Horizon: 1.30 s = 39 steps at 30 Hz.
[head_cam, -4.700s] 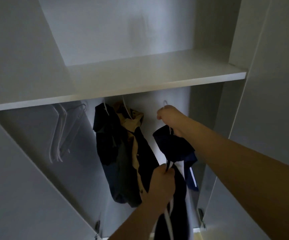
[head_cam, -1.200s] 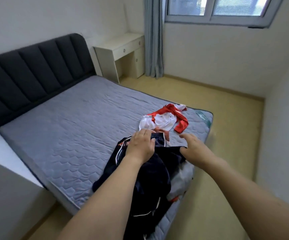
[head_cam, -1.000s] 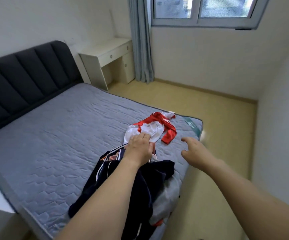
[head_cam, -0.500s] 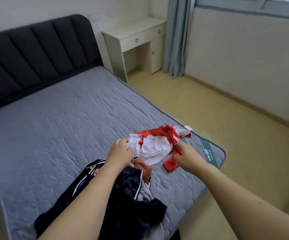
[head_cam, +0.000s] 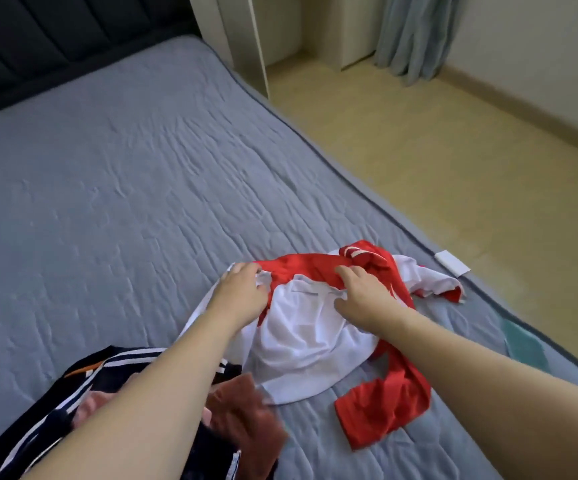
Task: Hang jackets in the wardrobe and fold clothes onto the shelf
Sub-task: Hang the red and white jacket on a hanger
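Both hands are now on the red and white garment (head_cam: 311,327), which lies crumpled on the grey quilted mattress (head_cam: 107,188) near its right edge and foot corner. Half a second ago the left hand (head_cam: 240,294) rested at the edge of the dark pile and only the right had reached the red cloth; now the left hand has moved forward onto the garment's left shoulder area, its fingers curled and pinching a fold of white fabric. The right hand (head_cam: 362,292) sits at the collar area, fingers bent over the red band and thumb tucked under the white edge, gripping the cloth. The garment looks more spread than before, with the white body panel pulled toward the person and a red sleeve (head_cam: 384,407) trailing down at the right.

The dark jacket with white stripes (head_cam: 72,389) lies at the lower left, partly under the left forearm, with a rust-brown piece of clothing (head_cam: 246,414) on top of it, just beside the white hem. The view has dipped lower and closer than in the earlier frame: the window is out of sight, and only the black headboard (head_cam: 38,39), the base of the pale desk (head_cam: 249,39), the grey-blue curtain (head_cam: 415,32) and the yellow floor (head_cam: 436,143) remain at the top.
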Each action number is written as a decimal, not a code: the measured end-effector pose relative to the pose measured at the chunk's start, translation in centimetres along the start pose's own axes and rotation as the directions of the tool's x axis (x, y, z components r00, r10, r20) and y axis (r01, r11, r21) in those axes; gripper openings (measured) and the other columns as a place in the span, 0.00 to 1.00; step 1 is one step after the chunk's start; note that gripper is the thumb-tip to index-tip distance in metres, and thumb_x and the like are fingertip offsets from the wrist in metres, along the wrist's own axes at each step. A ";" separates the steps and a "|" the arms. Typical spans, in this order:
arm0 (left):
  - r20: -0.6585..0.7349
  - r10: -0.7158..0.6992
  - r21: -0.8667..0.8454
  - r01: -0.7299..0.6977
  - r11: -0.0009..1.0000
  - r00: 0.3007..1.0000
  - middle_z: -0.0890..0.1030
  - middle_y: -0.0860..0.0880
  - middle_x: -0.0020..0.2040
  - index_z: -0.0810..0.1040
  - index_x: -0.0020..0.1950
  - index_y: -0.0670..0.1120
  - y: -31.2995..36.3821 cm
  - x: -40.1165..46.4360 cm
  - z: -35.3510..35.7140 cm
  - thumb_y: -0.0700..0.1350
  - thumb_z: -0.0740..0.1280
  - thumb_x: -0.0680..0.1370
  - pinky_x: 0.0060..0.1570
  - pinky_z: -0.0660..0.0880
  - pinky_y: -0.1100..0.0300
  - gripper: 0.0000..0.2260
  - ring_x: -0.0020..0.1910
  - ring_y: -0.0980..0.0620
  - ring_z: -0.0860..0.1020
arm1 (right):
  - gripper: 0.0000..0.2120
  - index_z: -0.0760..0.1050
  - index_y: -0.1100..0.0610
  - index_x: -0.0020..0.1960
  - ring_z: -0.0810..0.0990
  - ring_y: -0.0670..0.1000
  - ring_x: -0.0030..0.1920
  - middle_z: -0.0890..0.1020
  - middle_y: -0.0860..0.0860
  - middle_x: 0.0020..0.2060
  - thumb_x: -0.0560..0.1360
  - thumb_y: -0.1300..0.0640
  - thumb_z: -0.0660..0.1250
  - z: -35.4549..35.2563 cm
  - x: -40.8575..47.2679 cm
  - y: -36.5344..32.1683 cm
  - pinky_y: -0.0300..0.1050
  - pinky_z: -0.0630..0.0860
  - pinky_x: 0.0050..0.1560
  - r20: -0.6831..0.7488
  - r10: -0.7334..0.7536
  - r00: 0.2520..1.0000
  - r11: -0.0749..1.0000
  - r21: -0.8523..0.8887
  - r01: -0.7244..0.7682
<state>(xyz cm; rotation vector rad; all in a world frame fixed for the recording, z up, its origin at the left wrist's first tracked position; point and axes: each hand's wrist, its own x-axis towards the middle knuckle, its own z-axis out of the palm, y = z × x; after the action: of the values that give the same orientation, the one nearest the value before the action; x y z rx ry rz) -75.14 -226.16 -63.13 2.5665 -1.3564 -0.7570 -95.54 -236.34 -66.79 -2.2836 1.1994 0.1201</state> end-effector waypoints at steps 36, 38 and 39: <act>-0.417 -0.052 0.409 0.239 0.881 0.907 0.72 0.45 0.61 0.69 0.59 0.48 -5.6 16.4 21.4 0.47 0.58 0.71 0.70 0.54 0.34 0.17 0.64 0.43 0.68 | 0.08 0.76 0.66 0.41 0.68 0.61 0.56 0.76 0.63 0.49 0.67 0.61 0.70 17.2 15.5 11.3 0.52 0.60 0.65 -0.469 -0.311 0.827 0.950 -0.159 0.268; -0.286 -0.047 0.521 0.197 0.830 0.957 0.71 0.44 0.62 0.68 0.61 0.47 -4.4 14.4 20.3 0.46 0.57 0.76 0.69 0.57 0.38 0.15 0.62 0.43 0.68 | 0.07 0.79 0.65 0.41 0.68 0.63 0.58 0.75 0.62 0.52 0.70 0.60 0.70 15.9 14.4 10.2 0.51 0.57 0.66 -0.347 -0.230 0.909 0.970 -0.159 0.184; -0.215 -0.028 0.578 0.150 0.802 0.976 0.72 0.44 0.62 0.68 0.63 0.45 -4.0 12.8 19.6 0.45 0.56 0.77 0.70 0.57 0.40 0.15 0.62 0.43 0.68 | 0.08 0.79 0.63 0.42 0.68 0.63 0.58 0.75 0.60 0.52 0.72 0.58 0.68 15.0 13.5 9.4 0.51 0.58 0.65 -0.273 -0.170 0.947 0.976 -0.178 0.123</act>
<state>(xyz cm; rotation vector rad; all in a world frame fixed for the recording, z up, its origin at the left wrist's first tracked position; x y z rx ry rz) -75.89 -232.07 -86.19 3.0797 -1.6101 -0.0592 -92.30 -242.88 -87.85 -2.5900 1.1892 -0.1851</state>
